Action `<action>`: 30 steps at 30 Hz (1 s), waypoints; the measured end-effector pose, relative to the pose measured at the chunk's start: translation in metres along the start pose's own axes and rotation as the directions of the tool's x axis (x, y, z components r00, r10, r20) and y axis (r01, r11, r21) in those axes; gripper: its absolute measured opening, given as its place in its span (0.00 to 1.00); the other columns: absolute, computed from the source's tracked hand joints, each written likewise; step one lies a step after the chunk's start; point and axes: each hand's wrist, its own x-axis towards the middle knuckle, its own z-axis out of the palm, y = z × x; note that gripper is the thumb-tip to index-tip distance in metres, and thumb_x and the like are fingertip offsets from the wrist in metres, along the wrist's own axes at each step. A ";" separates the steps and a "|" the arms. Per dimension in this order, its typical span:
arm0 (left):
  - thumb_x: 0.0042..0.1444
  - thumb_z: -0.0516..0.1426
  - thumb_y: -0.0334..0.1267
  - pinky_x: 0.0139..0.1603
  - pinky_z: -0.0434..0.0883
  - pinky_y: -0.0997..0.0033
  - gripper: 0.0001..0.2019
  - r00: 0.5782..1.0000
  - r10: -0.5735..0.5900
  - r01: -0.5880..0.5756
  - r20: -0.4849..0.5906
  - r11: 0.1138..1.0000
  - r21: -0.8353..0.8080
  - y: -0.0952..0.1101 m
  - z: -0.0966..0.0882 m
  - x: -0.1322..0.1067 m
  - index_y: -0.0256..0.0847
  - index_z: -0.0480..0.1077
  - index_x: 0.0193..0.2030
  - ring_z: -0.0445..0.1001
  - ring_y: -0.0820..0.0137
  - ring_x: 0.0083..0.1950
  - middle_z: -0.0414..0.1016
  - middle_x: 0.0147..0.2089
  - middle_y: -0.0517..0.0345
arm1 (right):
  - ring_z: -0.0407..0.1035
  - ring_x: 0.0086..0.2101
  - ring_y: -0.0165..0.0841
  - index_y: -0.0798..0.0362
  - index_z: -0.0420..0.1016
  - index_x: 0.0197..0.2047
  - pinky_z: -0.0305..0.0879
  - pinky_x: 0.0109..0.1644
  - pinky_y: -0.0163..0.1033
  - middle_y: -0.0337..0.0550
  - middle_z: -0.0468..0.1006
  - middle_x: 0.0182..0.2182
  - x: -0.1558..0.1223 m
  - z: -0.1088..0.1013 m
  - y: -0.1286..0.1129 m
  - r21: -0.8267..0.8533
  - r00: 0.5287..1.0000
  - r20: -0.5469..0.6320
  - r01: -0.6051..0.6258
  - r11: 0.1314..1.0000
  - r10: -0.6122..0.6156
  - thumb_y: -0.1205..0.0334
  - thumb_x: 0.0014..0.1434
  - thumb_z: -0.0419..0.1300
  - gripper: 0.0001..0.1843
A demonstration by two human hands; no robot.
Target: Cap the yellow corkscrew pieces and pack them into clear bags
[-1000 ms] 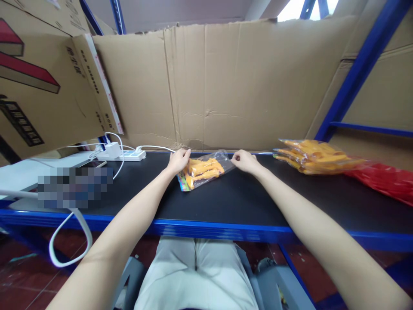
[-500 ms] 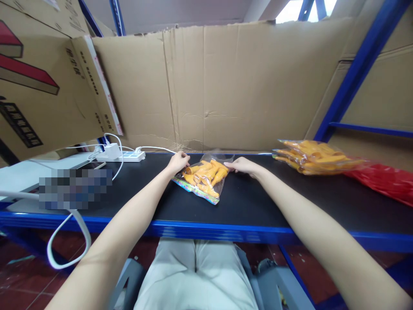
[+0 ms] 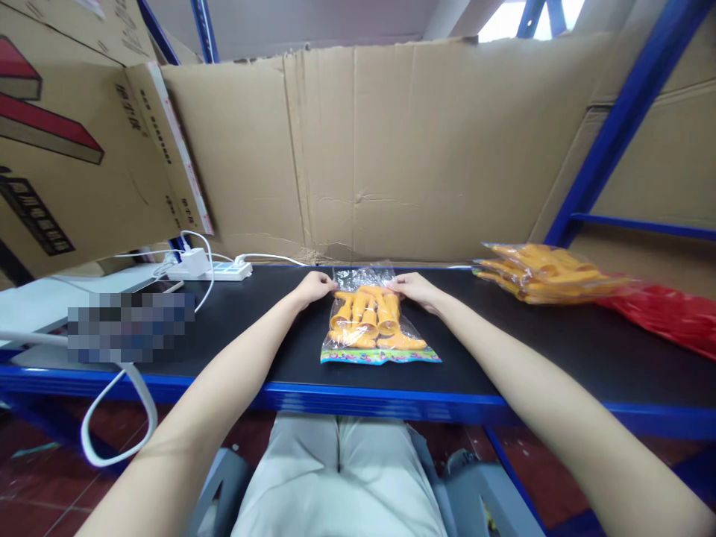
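Observation:
A clear plastic bag [image 3: 366, 317] of several orange, hollow, finger-like pieces lies in front of me on the black tabletop [image 3: 464, 350]. Its colourful printed strip faces my side of the table. My left hand [image 3: 316, 288] pinches the bag's far left edge. On the opposite edge, my right hand [image 3: 414, 288] grips the plastic between thumb and fingers. The bag's far end, between both hands, is transparent and crinkled.
To the right, a stack of similar filled bags [image 3: 545, 272] rests beside red plastic [image 3: 660, 317]. A white power strip [image 3: 224, 270] with cables sits at the back left. Cardboard [image 3: 436, 156] walls the rear, and a blue rail [image 3: 385, 399] edges the front.
The bag has turned from a slant to nearly square with me, its printed strip swinging toward the front edge. My left hand has shifted slightly right along with it.

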 end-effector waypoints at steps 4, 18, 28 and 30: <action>0.47 0.57 0.35 0.29 0.62 0.76 0.06 0.989 -0.150 0.142 -0.014 0.960 -0.241 0.005 0.001 0.001 0.35 0.65 0.24 0.70 0.74 0.28 0.71 0.24 0.58 | 0.65 0.19 0.25 0.60 0.69 0.21 0.64 0.26 0.31 0.41 0.71 0.16 0.001 -0.002 -0.003 0.106 0.992 -0.019 -0.121 0.987 0.123 0.69 0.49 0.61 0.07; 0.43 0.57 0.22 0.30 0.68 0.73 0.09 0.952 -0.234 0.301 0.198 0.835 -0.461 0.016 -0.009 -0.008 0.33 0.66 0.33 0.71 0.74 0.21 0.71 0.19 0.58 | 0.67 0.22 0.26 0.59 0.71 0.31 0.69 0.27 0.32 0.42 0.72 0.21 -0.002 -0.007 0.000 0.295 0.982 0.155 -0.150 0.944 0.107 0.78 0.48 0.56 0.08; 0.42 0.62 0.27 0.29 0.69 0.74 0.13 0.951 -0.177 0.293 0.254 0.780 -0.553 0.014 -0.005 -0.011 0.33 0.65 0.35 0.72 0.74 0.24 0.73 0.24 0.57 | 0.65 0.22 0.23 0.59 0.71 0.30 0.68 0.27 0.29 0.40 0.72 0.22 0.000 -0.009 0.006 0.329 0.988 0.131 -0.123 0.936 0.084 0.71 0.50 0.60 0.02; 0.42 0.62 0.25 0.30 0.69 0.75 0.13 0.944 -0.198 0.317 0.262 0.760 -0.568 0.016 -0.003 -0.011 0.32 0.65 0.35 0.72 0.74 0.25 0.74 0.25 0.55 | 0.65 0.22 0.23 0.59 0.70 0.29 0.67 0.27 0.28 0.41 0.72 0.22 -0.001 -0.008 0.006 0.305 0.989 0.124 -0.113 0.946 0.078 0.69 0.50 0.61 0.03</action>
